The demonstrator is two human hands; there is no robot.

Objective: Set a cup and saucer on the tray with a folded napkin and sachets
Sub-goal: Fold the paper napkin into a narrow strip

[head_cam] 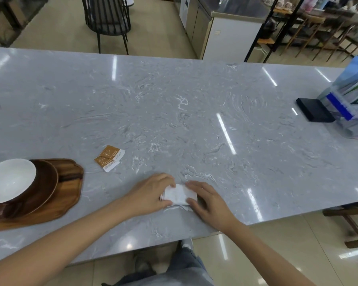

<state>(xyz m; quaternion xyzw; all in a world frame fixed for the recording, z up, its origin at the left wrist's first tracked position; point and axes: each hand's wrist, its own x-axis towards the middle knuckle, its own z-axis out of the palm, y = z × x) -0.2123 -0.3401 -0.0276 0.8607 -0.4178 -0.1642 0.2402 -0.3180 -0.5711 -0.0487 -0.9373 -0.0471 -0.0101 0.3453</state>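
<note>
A small white folded napkin [179,195] lies on the grey marble table near its front edge. My left hand [151,195] grips the napkin's left side, fingers curled over the far edge and thumb at the near edge. My right hand [209,201] lies flat against the napkin's right side, forefinger and thumb bracketing it. Two brown-and-white sachets [110,158] lie overlapping on the table, left of and beyond my hands. At the far left a wooden tray [70,182] carries a brown saucer [48,182] with a cup [8,180], white inside, standing on it.
A black box [313,109] and a clear holder with blue leaflets [351,104] stand at the table's right end. A black chair [108,19] stands beyond the far edge. The table's front edge [194,237] runs just below my wrists.
</note>
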